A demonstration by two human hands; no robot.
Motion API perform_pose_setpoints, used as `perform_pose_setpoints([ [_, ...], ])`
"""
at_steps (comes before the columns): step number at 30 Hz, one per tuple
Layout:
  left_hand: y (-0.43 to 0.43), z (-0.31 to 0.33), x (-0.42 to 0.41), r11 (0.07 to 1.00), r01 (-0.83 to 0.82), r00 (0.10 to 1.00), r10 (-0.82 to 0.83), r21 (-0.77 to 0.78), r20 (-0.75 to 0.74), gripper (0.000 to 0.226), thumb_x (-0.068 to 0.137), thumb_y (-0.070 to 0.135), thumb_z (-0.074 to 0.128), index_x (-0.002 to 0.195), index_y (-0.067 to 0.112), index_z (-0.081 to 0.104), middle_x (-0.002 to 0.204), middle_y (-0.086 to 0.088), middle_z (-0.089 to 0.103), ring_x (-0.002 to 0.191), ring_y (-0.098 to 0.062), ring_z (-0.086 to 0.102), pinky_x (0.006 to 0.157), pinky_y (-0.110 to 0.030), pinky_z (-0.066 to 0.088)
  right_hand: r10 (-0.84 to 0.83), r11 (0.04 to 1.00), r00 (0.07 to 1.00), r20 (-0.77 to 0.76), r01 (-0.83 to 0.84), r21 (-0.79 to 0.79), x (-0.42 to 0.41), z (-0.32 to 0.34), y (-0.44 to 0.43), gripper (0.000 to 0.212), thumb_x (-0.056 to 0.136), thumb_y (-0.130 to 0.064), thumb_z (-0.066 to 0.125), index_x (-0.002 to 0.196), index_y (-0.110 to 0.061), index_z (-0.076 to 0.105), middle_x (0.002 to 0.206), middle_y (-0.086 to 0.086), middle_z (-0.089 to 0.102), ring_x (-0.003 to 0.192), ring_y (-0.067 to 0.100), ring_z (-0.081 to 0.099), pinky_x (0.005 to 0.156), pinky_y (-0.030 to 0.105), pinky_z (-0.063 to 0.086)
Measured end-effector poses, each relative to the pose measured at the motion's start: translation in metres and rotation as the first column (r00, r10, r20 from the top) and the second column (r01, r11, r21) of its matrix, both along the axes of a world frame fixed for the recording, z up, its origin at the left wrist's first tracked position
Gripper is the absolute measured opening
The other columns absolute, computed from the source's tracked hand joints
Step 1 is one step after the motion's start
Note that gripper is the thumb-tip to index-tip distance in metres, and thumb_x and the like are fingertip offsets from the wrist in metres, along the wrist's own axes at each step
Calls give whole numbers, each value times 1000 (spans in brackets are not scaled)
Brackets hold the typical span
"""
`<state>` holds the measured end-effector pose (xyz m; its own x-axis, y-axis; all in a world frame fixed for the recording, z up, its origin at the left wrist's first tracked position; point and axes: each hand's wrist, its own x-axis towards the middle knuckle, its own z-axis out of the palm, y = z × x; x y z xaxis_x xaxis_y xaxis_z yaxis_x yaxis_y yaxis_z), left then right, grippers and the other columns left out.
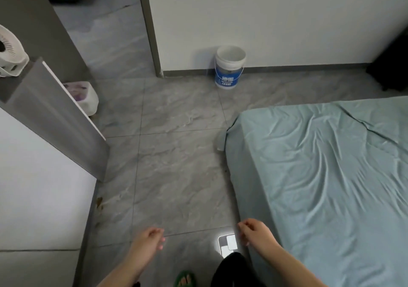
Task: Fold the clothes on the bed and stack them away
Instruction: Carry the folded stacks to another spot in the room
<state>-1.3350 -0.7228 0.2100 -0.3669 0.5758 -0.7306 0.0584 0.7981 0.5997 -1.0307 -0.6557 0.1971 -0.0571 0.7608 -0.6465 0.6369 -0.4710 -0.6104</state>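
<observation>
- The floor (176,154) is grey marbled tile with thin joints; it runs from my feet to a white wall (265,21) with a grey skirting at the far side; a grey door frame (149,28) stands at the left end of that wall, with more tile beyond it.
- The bed (320,176) fills the right side under a pale green sheet, wrinkled all over; at its far left corner a fold of the sheet hangs towards the floor.
- On the left a grey and white cabinet (55,114) juts into the room.
- Counted: one bed; one white bucket (229,67) with a blue label, standing against the far wall; one small white bin (85,96) with a purplish liner, tucked just beside the cabinet; one white fan (8,52) on top of the cabinet at the far left; one dark shape (390,65) at the far right, too dim to tell; one green slipper (185,279) at the near edge; one bright patch of light (227,243) on the tile.
- My left hand (152,239) hangs over bare tile, fingers loosely curled, holding nothing; my right hand (256,231) hangs just beside the bed's left edge, fingers loosely curled too, holding nothing; the light patch lies between them, nearer the right.
- A broad strip of tile runs between the cabinet and the bed's left edge, widening towards the far wall; the bucket stands well apart from the bed's corner.
</observation>
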Motion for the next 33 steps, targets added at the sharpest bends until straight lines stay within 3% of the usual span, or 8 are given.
perform_pose_setpoints([
  [7, 167, 9, -14, 992, -105, 994, 101, 73, 52, 9, 96, 5, 52, 102, 1, 57, 73, -9, 58, 61, -19, 51, 36, -14, 39, 13, 988, 994, 110, 4, -157, 29, -28, 123, 27, 97, -11, 50, 70, -11, 55, 59, 6, 61, 36, 9, 51, 35, 17, 37],
  [10, 225, 12, -20, 980, -181, 983, 177, 78, 56, 13, 99, 10, 49, 92, 8, 60, 79, -9, 62, 64, -20, 54, 51, -22, 33, 4, 986, 994, 106, 14, -169, 33, -39, 194, 29, 98, -13, 49, 70, -9, 53, 59, 11, 60, 38, 14, 54, 34, 19, 36],
  [13, 267, 16, -20, 959, -271, 963, 269, 84, 31, 15, 99, 15, 50, 91, 9, 62, 88, -11, 66, 73, -22, 59, 61, -25, 36, 98, 978, 990, 102, -77, -193, 16, -35, 269, 30, 100, -18, 46, 71, -9, 50, 60, 10, 59, 34, 8, 52, 34, 16, 34],
  [17, 322, 10, -26, 944, -328, 943, 325, 34, 76, 20, 100, 10, 45, 86, 6, 59, 81, -13, 64, 69, -24, 56, 55, -25, 42, 167, 971, 984, 55, -155, -181, -29, -25, 376, 28, 99, -17, 47, 72, -11, 52, 66, 11, 62, 41, 10, 56, 43, 19, 41],
  [20, 365, -2, -43, 931, -359, 924, 364, -60, 118, 15, 100, 10, 44, 99, 3, 57, 81, -14, 60, 68, -24, 53, 60, -28, 35, 84, 988, 996, -13, -85, -130, -71, -19, 452, 20, 99, -18, 47, 81, -12, 55, 69, 12, 64, 43, 12, 55, 39, 18, 40],
  [24, 435, -17, -92, 904, -395, 898, 417, -165, 138, 22, 101, 20, 46, 104, 3, 59, 97, -15, 65, 85, -29, 60, 72, -32, 40, -41, 988, 994, -99, 25, -152, -129, -18, 543, 17, 99, -21, 48, 90, -10, 57, 67, 7, 65, 42, 13, 56, 40, 15, 34],
  [28, 525, -29, -158, 927, -340, 929, 357, -160, 92, 18, 99, 17, 49, 96, 3, 60, 87, -15, 64, 72, -25, 60, 65, -28, 37, -136, 977, 982, -130, 111, -184, -171, -25, 613, 17, 97, -18, 50, 94, -3, 59, 72, 12, 65, 47, 18, 56, 42, 19, 35],
  [33, 654, -19, -215, 980, -152, 983, 164, -132, 82, 15, 99, 17, 49, 91, 6, 57, 80, -10, 61, 65, -22, 56, 58, -24, 33, -333, 929, 938, -95, 308, -206, -189, -28, 669, 17, 96, -17, 52, 92, -2, 61, 75, 16, 67, 52, 21, 56, 45, 22, 35],
])
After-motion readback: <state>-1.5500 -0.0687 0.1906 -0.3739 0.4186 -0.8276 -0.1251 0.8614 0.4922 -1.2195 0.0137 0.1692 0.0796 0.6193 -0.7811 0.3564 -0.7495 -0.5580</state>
